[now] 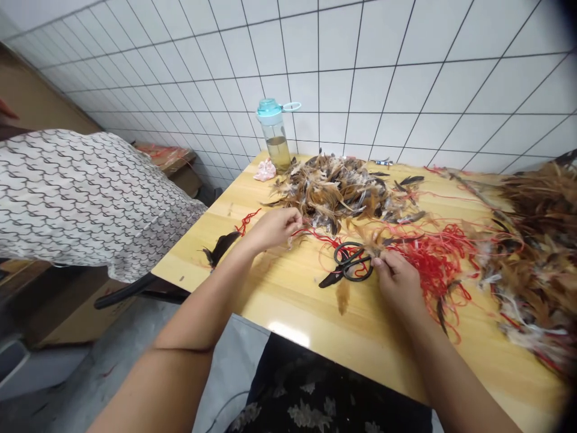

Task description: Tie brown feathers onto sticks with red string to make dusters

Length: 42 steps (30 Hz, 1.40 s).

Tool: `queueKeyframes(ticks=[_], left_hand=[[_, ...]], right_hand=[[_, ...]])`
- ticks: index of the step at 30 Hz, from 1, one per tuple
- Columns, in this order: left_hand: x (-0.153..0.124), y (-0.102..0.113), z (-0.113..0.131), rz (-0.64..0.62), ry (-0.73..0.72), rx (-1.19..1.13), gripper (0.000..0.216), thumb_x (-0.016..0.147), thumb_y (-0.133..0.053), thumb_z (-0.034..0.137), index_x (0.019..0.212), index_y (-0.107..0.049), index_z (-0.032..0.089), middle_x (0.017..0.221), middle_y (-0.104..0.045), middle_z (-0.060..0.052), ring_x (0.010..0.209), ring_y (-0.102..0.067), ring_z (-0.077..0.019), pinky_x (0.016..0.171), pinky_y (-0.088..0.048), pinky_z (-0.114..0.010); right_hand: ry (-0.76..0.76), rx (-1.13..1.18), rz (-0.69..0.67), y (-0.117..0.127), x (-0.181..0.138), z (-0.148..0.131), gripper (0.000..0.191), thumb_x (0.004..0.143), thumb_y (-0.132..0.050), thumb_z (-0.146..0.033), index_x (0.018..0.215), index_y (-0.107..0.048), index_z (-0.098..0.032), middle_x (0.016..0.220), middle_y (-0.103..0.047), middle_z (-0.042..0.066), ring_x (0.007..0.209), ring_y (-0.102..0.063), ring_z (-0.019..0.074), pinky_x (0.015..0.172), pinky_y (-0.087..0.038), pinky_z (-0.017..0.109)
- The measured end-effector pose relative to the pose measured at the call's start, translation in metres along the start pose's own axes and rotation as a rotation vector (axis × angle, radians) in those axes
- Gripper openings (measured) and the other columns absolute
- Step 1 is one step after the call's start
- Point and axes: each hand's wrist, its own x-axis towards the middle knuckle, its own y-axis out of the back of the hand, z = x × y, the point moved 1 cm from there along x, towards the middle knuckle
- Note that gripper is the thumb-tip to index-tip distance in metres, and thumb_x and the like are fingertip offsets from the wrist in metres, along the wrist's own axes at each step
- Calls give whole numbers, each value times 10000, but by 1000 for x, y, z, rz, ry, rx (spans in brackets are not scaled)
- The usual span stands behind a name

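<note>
My left hand [280,227] is closed in a pinch over the table, with a red string [315,233] running from its fingertips toward the right. My right hand [399,278] pinches a small tuft of brown feathers [372,245] between thumb and fingers. Right beside those fingers lie black-handled scissors [347,264], their dark blades pointing left. A single tan feather [342,297] rests just below the scissors. Behind both hands spreads a heap of brown and grey feathers [336,189]. A tangle of red strings [439,258] lies beyond my right hand.
A bottle with a blue lid [276,135] stands at the back by the tiled wall, a crumpled pink tissue [265,170] beside it. More brown feathers [536,252] are piled at right. A black feather [222,248] lies near the left edge. A person in a patterned garment [90,198] is at left.
</note>
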Motion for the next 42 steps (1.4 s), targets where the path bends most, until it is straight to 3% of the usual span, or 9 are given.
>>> queueKeyframes(ticks=[6,11,17,21,25,28,33,37,42], left_hand=[[-8,-5,18,157,-109,-4,154,840,-537,226,890,-674,179,926,-667,-50,922,-579,-182,863,-417,-316],[-5,-41,68,-38,-171,-425,179,825,-595,306,911,-678,172,832,-630,-19,750,-566,-124,699,-436,-235],[17,-59,87,68,-67,-563,234,820,-585,349,776,-635,125,701,-575,6,641,-507,-109,588,-376,-220],[43,-47,66,118,45,-416,320,851,-538,428,784,-617,125,683,-583,-6,653,-534,-137,609,-392,-245],[60,-30,52,138,144,28,249,798,-632,355,858,-607,114,873,-628,-101,866,-578,-237,780,-436,-332],[47,-32,67,242,29,217,246,828,-596,268,1025,-578,124,1095,-584,-153,1062,-526,-271,928,-407,-378],[10,-79,102,-134,-228,193,185,851,-556,303,975,-590,169,989,-625,-105,965,-586,-242,851,-465,-339],[7,-104,108,-111,-165,255,248,808,-542,157,1053,-550,124,1034,-630,-160,986,-598,-279,855,-466,-368],[15,-98,98,-144,-55,149,236,759,-576,216,983,-542,150,994,-639,-140,929,-612,-269,784,-470,-344]], right_hand=[[-104,23,39,3,0,-4,272,866,-464,-297,609,-422,-216,602,-454,-13,596,-463,143,577,-368,263],[-101,111,-91,-6,9,-33,242,875,-458,-322,671,-525,-211,659,-550,9,636,-521,155,610,-409,275],[-62,195,-164,-18,26,-48,201,853,-465,-309,749,-608,-213,782,-650,43,756,-588,187,709,-456,309],[-198,219,-120,-10,28,-31,225,828,-501,-375,739,-610,-198,707,-628,30,677,-567,173,649,-447,293],[-346,208,21,9,22,2,272,814,-514,-417,755,-628,-178,670,-619,22,604,-534,158,574,-416,274],[-387,160,157,21,15,27,274,820,-507,-409,769,-631,-170,635,-608,17,576,-525,156,557,-407,272],[-357,54,230,21,9,35,241,832,-499,-372,799,-638,-179,699,-642,38,617,-552,173,599,-431,292],[-201,-28,142,13,9,24,213,844,-482,-325,785,-635,-190,791,-652,60,732,-586,192,698,-452,319],[-199,-56,178,13,8,23,225,857,-476,-327,792,-644,-193,787,-646,60,727,-576,193,694,-447,321]])
